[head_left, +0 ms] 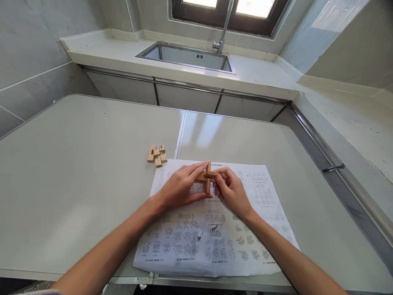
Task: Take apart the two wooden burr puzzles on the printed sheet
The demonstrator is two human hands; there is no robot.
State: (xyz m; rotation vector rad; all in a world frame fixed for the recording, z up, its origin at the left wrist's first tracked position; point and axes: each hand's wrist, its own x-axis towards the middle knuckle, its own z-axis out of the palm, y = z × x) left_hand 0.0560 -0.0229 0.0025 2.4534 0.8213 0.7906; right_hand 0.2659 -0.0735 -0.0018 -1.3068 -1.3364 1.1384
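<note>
Both my hands meet over a printed instruction sheet on the table. My left hand and my right hand together grip a small wooden puzzle assembly made of crossed wooden bars, one upright and one lying across it. The fingers cover much of the crossing. A second group of light wooden puzzle blocks lies on the table to the left, just beyond the sheet's upper left corner, apart from both hands.
The grey table has a seam down its middle and a front edge near me. Beyond it runs a white counter with a steel sink and a faucet under a window. A metal rail borders the right side.
</note>
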